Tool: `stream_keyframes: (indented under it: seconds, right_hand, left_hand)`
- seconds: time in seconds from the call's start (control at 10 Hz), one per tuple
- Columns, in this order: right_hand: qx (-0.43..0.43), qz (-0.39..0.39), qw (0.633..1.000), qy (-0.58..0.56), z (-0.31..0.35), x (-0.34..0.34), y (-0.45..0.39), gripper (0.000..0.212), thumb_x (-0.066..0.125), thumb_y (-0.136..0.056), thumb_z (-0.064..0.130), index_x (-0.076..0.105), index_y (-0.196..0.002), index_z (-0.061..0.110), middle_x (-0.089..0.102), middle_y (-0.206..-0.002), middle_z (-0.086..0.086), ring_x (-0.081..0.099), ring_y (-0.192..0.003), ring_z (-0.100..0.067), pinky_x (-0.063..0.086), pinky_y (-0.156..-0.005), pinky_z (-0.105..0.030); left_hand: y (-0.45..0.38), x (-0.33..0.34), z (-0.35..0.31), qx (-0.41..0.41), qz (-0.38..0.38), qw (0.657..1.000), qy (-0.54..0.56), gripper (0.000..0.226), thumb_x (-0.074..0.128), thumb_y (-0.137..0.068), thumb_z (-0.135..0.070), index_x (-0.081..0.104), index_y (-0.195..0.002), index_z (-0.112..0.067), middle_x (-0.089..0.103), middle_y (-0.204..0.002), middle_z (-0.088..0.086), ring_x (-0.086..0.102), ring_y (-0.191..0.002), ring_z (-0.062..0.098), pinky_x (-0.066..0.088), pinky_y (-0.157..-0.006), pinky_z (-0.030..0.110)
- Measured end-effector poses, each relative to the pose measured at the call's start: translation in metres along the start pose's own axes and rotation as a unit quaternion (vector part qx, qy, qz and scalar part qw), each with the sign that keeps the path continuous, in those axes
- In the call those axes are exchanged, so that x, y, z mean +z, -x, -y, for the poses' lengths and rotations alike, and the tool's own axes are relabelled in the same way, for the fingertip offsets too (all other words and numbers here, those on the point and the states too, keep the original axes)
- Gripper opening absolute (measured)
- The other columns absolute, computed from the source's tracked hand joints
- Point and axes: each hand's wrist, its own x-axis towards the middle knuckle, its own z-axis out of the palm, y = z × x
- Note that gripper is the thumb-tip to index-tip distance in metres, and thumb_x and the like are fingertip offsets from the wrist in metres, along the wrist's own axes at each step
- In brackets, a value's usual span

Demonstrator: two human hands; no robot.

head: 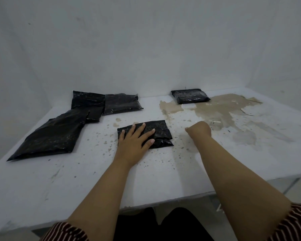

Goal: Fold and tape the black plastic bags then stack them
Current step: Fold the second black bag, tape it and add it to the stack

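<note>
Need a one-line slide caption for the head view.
Left hand presses a folded black bag flat on the table; right hand hovers beside it.

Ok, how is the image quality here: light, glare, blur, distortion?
Head view: dim, flat light with soft shadows; small glints on the folded bag under the left hand; the right hand is slightly motion-blurred, fingers hidden; wide-angle bending shows at the table edges and wall corners.

Both bare forearms reach forward, the left hand (135,140) lying palm down with fingers straight and spread, the right hand (199,129) bent at the wrist with its fingers hidden from view.
</note>
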Motion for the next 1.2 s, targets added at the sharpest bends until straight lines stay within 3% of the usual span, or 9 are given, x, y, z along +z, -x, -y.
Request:
stream_keyframes:
  seconds: [0.1, 0.3, 0.4, 0.5, 0.6, 0.8, 1.0, 1.1, 1.2]
  right_hand:
    - [-0.016, 0.014, 1.000, -0.007, 0.000, 0.000, 0.004, 0.041, 0.057, -0.094, 0.038, 0.046, -0.076, 0.002, 0.043, -0.064, -0.005, 0.049, -0.069, -0.022, 0.039, -0.066, -0.031]
    - [-0.041, 0.000, 0.998, -0.042, 0.001, 0.003, 0.009, 0.046, 0.054, -0.094, 0.040, 0.043, -0.064, 0.006, 0.048, -0.065, -0.006, 0.043, -0.055, -0.017, 0.032, -0.047, -0.027]
    - [-0.091, -0.009, 0.995, -0.031, -0.001, 0.006, 0.015, 0.035, 0.055, -0.094, 0.031, 0.070, -0.086, 0.001, 0.069, -0.095, -0.015, 0.061, -0.071, -0.026, 0.048, -0.063, -0.032]
    - [-0.134, -0.010, 0.989, -0.063, -0.007, 0.007, 0.021, 0.024, 0.058, -0.094, 0.023, 0.069, -0.109, 0.010, 0.065, -0.123, -0.007, 0.062, -0.097, -0.025, 0.050, -0.080, -0.032]
    - [-0.142, -0.003, 0.988, -0.065, -0.010, 0.007, 0.021, 0.025, 0.057, -0.092, 0.015, 0.063, -0.116, 0.019, 0.065, -0.114, -0.005, 0.059, -0.103, -0.025, 0.049, -0.092, -0.040]
    - [-0.212, 0.017, 0.959, -0.187, 0.006, -0.007, 0.040, 0.033, 0.042, -0.095, 0.001, 0.059, -0.113, 0.022, 0.053, -0.075, 0.003, 0.059, -0.076, -0.017, 0.045, -0.055, -0.029]
    - [-0.332, 0.104, 0.895, -0.279, 0.042, -0.027, 0.065, 0.039, 0.044, -0.092, -0.004, 0.062, -0.110, 0.025, 0.051, -0.078, 0.003, 0.056, -0.075, -0.015, 0.058, -0.071, -0.030]
    - [-0.343, 0.190, 0.862, -0.320, 0.053, -0.030, 0.075, 0.042, 0.047, -0.090, -0.008, 0.062, -0.115, 0.021, 0.050, -0.080, 0.001, 0.056, -0.073, -0.013, 0.055, -0.069, -0.025]
    - [-0.330, 0.282, 0.824, -0.364, 0.057, -0.023, 0.077, 0.044, 0.049, -0.088, -0.011, 0.060, -0.118, 0.019, 0.050, -0.080, 0.001, 0.055, -0.071, -0.011, 0.054, -0.070, -0.028]
  left_hand:
    - [0.001, -0.001, -0.001, 0.000, 0.006, 1.000, 0.000, 0.049, 0.017, -0.097, -0.063, 0.020, -0.145, -0.057, 0.007, -0.162, -0.017, -0.002, -0.151, 0.015, -0.003, -0.119, 0.049]
    - [0.006, -0.003, -0.001, -0.002, 0.010, 1.000, 0.003, 0.049, 0.018, -0.097, -0.063, 0.020, -0.145, -0.057, 0.006, -0.162, -0.017, -0.002, -0.151, 0.015, -0.004, -0.119, 0.050]
    - [0.011, -0.004, -0.001, -0.002, 0.010, 1.000, 0.005, 0.049, 0.017, -0.096, -0.064, 0.020, -0.145, -0.058, 0.006, -0.162, -0.017, -0.002, -0.151, 0.015, -0.005, -0.120, 0.049]
    - [0.016, -0.005, 0.000, -0.001, 0.012, 1.000, 0.006, 0.049, 0.017, -0.096, -0.065, 0.020, -0.145, -0.058, 0.006, -0.162, -0.017, -0.002, -0.151, 0.015, -0.005, -0.120, 0.050]
    - [0.021, -0.008, 0.000, -0.002, 0.014, 1.000, 0.004, 0.049, 0.017, -0.096, -0.065, 0.020, -0.145, -0.058, 0.006, -0.162, -0.017, -0.002, -0.151, 0.015, -0.005, -0.120, 0.050]
    - [0.029, -0.010, -0.003, -0.005, 0.017, 1.000, 0.002, 0.050, 0.018, -0.096, -0.064, 0.020, -0.146, -0.057, 0.006, -0.162, -0.016, -0.002, -0.151, 0.016, -0.005, -0.119, 0.050]
    - [0.034, -0.013, -0.004, 0.033, -0.006, 0.999, 0.000, 0.057, 0.018, -0.097, -0.062, 0.029, -0.150, -0.041, 0.010, -0.161, -0.019, -0.001, -0.150, 0.011, -0.010, -0.120, 0.045]
    - [0.036, -0.015, -0.010, 0.077, -0.036, 0.992, 0.093, 0.054, 0.034, -0.101, -0.046, 0.042, -0.147, -0.019, 0.037, -0.149, -0.011, 0.024, -0.144, 0.009, -0.003, -0.121, 0.027]
    - [0.036, -0.029, -0.016, 0.002, 0.002, 0.961, 0.277, 0.035, 0.049, -0.101, -0.030, 0.059, -0.134, -0.023, 0.049, -0.135, -0.013, 0.043, -0.128, 0.005, 0.029, -0.109, 0.018]
